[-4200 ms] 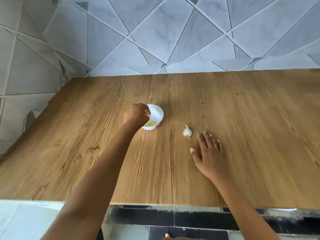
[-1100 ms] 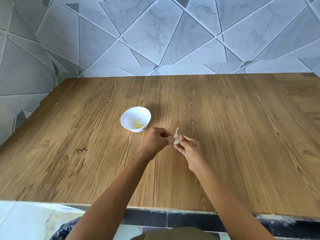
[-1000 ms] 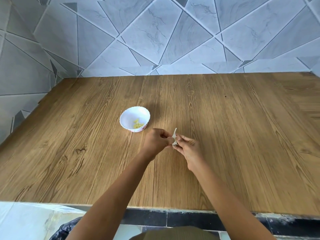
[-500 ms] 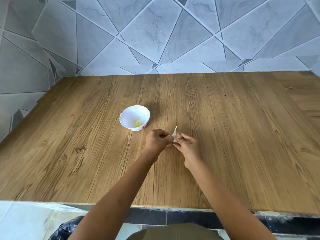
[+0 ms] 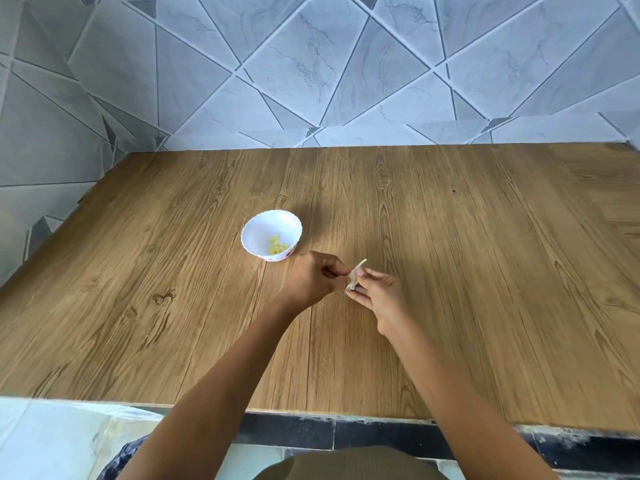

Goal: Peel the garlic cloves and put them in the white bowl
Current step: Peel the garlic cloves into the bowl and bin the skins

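Head view looks down along both our forearms, stretched over the wooden table (image 5: 485, 271). Our left hand (image 5: 313, 277), knuckles up and fingers curled, pinches the garlic clove (image 5: 352, 279) from one side. Our right hand (image 5: 379, 294) pinches it from the other with thumb and fingertips. A strip of skin sticks up from the clove. The white bowl (image 5: 256, 233) stands near, beyond our left hand, with peeled pieces (image 5: 277, 245) inside.

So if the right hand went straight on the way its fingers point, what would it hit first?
The left hand, most likely: both hands pinch the garlic clove between them, so the right hand would press it straight into that hand. The white bowl sits farther on.
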